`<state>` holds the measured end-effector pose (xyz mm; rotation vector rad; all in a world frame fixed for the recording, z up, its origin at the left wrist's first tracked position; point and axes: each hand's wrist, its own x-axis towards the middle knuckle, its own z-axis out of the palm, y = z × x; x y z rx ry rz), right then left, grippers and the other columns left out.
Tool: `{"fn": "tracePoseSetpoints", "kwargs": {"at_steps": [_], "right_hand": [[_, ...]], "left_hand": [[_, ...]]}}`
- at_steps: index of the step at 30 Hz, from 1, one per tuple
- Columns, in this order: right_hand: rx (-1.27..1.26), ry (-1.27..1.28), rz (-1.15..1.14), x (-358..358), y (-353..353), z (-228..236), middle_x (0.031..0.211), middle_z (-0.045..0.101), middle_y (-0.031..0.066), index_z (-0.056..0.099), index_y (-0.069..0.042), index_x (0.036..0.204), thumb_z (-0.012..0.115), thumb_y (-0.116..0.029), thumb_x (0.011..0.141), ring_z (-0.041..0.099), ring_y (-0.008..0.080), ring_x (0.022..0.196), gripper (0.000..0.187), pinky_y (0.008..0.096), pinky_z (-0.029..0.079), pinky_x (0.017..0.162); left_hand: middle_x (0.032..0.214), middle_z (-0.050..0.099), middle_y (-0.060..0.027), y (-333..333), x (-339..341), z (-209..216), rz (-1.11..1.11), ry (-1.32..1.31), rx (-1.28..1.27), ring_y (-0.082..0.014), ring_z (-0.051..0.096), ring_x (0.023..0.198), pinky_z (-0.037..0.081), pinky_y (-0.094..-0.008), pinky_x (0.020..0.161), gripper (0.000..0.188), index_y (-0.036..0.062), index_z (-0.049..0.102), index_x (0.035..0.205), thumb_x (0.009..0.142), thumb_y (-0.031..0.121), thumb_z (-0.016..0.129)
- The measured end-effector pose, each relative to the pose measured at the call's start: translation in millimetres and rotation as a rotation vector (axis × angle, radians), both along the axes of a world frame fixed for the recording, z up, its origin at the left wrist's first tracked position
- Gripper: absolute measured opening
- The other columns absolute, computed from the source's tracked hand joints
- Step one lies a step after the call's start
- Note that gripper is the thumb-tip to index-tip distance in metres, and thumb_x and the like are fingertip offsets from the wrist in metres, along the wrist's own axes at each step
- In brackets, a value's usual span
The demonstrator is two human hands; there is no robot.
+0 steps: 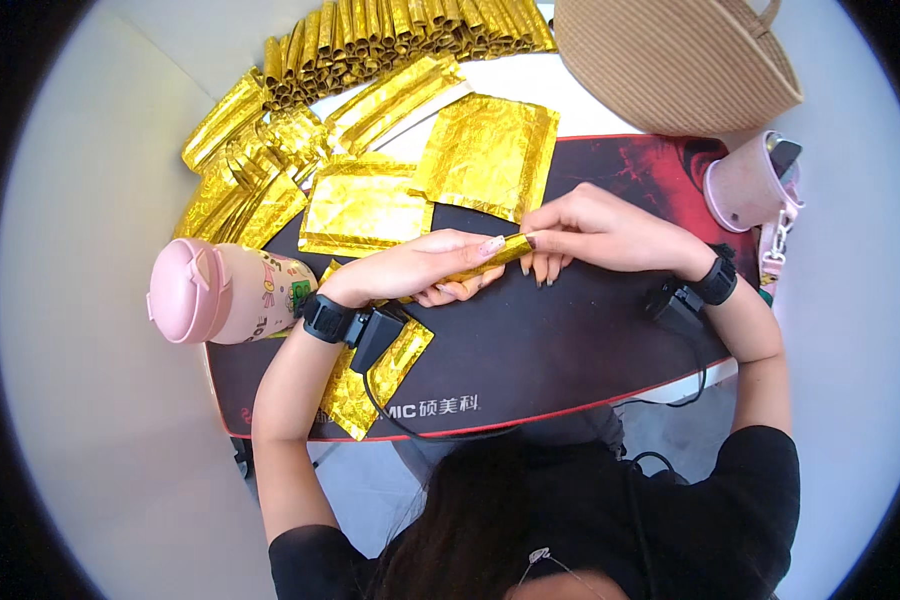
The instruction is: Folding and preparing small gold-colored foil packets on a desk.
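A narrow roll of gold foil paper is held between my two hands above the dark desk mat. My left hand is closed around its left part, thumb along the top, and covers much of it. The fingertips of my right hand pinch the right end. Just beyond the hands lie two flat gold foil sheets, a left one and a right one. Another gold foil sheet lies partly under my left wrist, near the mat's front edge.
Many finished gold rolls are piled at the back. Loose gold sheets fan out at the left, behind a pink-lidded cup. A woven basket stands back right, near a pink holder with a strap. Cables hang from both wrist devices.
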<state>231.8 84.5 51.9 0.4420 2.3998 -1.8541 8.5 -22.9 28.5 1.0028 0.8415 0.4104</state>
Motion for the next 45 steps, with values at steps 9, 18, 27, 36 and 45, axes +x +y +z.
{"fn": "tracePoseSetpoints", "kwargs": {"at_steps": [9, 18, 27, 36, 45], "right_hand": [[0.061, -0.061, -0.138, 10, -28, 11, 0.072, 0.066, 0.0065, 0.064, 0.007, 0.08, 0.053, -0.007, 0.089, 0.064, 0.0095, 0.06, 0.02, 0.0217, 0.051, 0.059], [0.017, -0.035, -0.175, 25, -57, 30, 0.09, 0.068, 0.0084, 0.057, 0.002, 0.116, 0.052, -0.013, 0.094, 0.067, 0.0125, 0.08, 0.027, 0.025, 0.054, 0.07], [0.527, 0.366, -0.414, 35, -108, 44, 0.105, 0.067, 0.0145, 0.056, -0.007, 0.123, 0.065, -0.005, 0.081, 0.068, 0.0191, 0.089, 0.042, 0.0301, 0.054, 0.08], [0.842, 0.475, -0.422, 13, -116, 45, 0.084, 0.071, 0.0107, 0.071, -0.004, 0.094, 0.07, -0.01, 0.078, 0.068, 0.0152, 0.075, 0.018, 0.0262, 0.052, 0.07], [0.962, 0.756, -0.833, -29, -41, 125, 0.08, 0.071, 0.0069, 0.072, -0.005, 0.093, 0.069, -0.012, 0.082, 0.067, 0.0099, 0.072, 0.014, 0.0244, 0.052, 0.065]], "left_hand": [[0.057, 0.043, 0.0045, -6, 11, -2, -0.099, 0.111, 0.239, -0.0027, 0.034, 0.043, 0.028, -0.0191, 0.038, 0.045, 0.0026, 0.062, 0.103, 0.098, 0.044, 0.043], [0.058, 0.044, 0.004, -17, 2, 2, -0.124, 0.068, 0.249, -0.0025, 0.036, 0.044, 0.029, -0.0181, 0.038, 0.053, 0.0016, 0.06, 0.114, 0.098, 0.047, 0.038], [0.066, 0.045, 0.0001, -19, 0, -5, -0.291, -0.196, 0.239, -0.0037, 0.036, 0.047, 0.029, -0.018, 0.04, 0.075, 0.0005, 0.048, 0.128, 0.091, 0.064, 0.036], [0.067, 0.044, 0.0015, -20, 4, -15, -0.273, -0.229, 0.18, -0.0046, 0.037, 0.049, 0.029, -0.0189, 0.041, 0.081, 0.0026, 0.042, 0.132, 0.089, 0.07, 0.032], [0.078, 0.051, 0.0041, 0, -8, -22, 0.112, -0.389, 0.191, -0.003, 0.049, 0.062, 0.046, -0.0193, 0.053, 0.054, 0.01, 0.04, 0.138, 0.099, 0.047, 0.033]]}}
